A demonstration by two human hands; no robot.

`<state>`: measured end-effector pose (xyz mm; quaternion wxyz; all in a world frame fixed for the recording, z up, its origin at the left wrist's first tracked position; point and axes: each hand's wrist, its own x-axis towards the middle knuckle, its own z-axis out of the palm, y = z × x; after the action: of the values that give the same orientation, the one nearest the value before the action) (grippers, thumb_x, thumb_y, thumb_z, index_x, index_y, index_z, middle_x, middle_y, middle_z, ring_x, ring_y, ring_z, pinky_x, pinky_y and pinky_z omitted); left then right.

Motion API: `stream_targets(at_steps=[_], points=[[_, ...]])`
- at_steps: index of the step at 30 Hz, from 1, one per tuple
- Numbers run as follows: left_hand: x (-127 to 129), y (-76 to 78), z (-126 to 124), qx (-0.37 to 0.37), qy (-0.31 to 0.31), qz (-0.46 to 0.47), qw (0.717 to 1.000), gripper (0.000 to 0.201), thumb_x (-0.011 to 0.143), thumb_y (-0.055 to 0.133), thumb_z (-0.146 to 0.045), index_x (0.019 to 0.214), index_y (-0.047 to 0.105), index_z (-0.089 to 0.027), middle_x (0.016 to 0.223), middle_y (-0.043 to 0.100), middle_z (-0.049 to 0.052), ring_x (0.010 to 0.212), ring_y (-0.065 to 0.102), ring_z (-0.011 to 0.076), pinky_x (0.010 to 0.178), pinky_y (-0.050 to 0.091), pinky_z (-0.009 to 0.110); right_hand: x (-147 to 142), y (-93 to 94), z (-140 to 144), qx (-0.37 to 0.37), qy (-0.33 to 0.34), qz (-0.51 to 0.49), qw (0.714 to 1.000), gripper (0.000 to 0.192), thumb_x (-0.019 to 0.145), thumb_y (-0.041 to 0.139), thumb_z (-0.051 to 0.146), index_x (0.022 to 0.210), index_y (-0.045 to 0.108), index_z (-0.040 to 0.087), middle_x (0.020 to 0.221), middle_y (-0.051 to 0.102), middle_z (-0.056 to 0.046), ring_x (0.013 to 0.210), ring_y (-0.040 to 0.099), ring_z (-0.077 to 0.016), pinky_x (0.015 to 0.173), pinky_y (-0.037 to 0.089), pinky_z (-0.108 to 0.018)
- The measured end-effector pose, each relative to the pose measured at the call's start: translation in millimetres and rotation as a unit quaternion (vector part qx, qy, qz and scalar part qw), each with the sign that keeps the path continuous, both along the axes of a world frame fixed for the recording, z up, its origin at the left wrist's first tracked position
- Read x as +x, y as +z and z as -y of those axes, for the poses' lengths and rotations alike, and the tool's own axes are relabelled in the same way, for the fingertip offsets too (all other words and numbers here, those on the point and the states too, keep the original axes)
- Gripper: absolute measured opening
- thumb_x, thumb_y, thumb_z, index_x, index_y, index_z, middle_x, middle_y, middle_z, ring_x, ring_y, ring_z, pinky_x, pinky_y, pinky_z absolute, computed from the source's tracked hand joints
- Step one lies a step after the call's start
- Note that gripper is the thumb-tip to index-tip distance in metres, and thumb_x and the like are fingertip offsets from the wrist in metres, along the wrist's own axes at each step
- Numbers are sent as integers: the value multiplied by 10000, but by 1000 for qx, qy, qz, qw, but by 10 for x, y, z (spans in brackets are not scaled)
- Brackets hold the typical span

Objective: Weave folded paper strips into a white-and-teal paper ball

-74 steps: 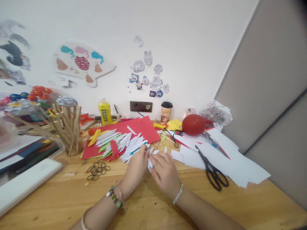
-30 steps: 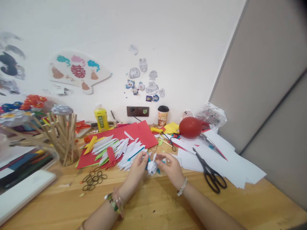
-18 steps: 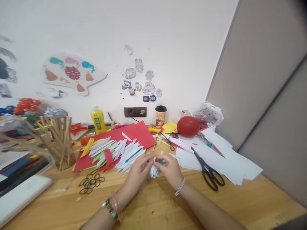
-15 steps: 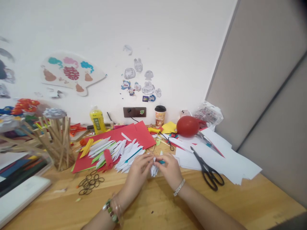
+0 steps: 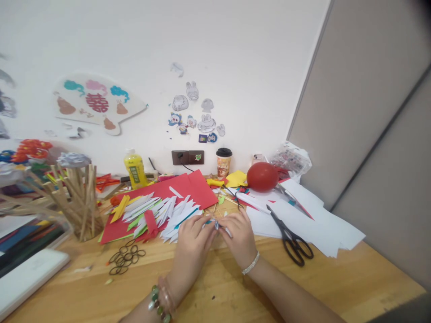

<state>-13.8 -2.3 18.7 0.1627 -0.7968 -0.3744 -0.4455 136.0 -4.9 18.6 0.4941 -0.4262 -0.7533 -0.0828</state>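
Observation:
My left hand [image 5: 191, 244] and my right hand [image 5: 238, 237] meet over the wooden table [image 5: 218, 287], their fingertips pinching a small folded white and teal paper piece [image 5: 216, 224] between them. Most of the piece is hidden by my fingers. Just to the left lies a heap of folded white paper strips [image 5: 161, 211] on red paper sheets [image 5: 188, 186]. A bead bracelet is on my left wrist and a silver bracelet on my right wrist.
Black scissors [image 5: 289, 237] lie on white paper sheets [image 5: 319, 224] at the right. Black rubber bands [image 5: 124, 258] lie left of my hands. Wooden sticks stand in a holder [image 5: 79, 197]. A yellow bottle [image 5: 134, 168], a paper cup [image 5: 223, 162] and a red balloon [image 5: 262, 176] are by the wall.
My hands came together and moved down toward the table, closing around the paper piece, which showed more openly between them a second ago. The view has shifted slightly right.

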Motion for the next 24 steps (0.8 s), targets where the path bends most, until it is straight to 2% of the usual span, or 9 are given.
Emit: stream_targets(at_steps=[5, 11, 19, 24], points=[[-24, -5, 36, -16, -50, 14, 999, 220, 813, 508, -139, 1023, 567, -167, 932, 648, 96, 834, 587, 178, 711, 493, 300, -10, 49, 30, -16, -6, -5, 1000, 123, 821, 518, 163, 887, 602, 223, 799, 671, 2, 803, 531, -177, 913, 272, -417], [-8, -31, 41, -5, -84, 61, 995, 251, 783, 546, -100, 1020, 559, -179, 902, 663, 73, 815, 598, 160, 733, 500, 294, -9, 63, 57, 6, -6, -16, 1000, 124, 830, 520, 189, 892, 618, 232, 784, 686, 1, 771, 545, -178, 892, 294, -423], [-32, 27, 77, -17, -89, 52, 995, 159, 792, 526, -102, 929, 570, -169, 913, 660, 75, 850, 599, 161, 750, 492, 294, -2, 30, 56, 32, -12, -6, 999, 107, 826, 524, 182, 853, 609, 240, 785, 687, 12, 774, 575, -166, 945, 260, -446], [-49, 33, 89, -25, -64, 28, 997, 111, 816, 487, -131, 876, 575, -165, 873, 658, 74, 808, 594, 160, 720, 478, 291, -9, 34, 65, 33, -19, 4, 999, 107, 827, 520, 190, 832, 615, 238, 758, 686, 8, 768, 577, -167, 951, 258, -447]])
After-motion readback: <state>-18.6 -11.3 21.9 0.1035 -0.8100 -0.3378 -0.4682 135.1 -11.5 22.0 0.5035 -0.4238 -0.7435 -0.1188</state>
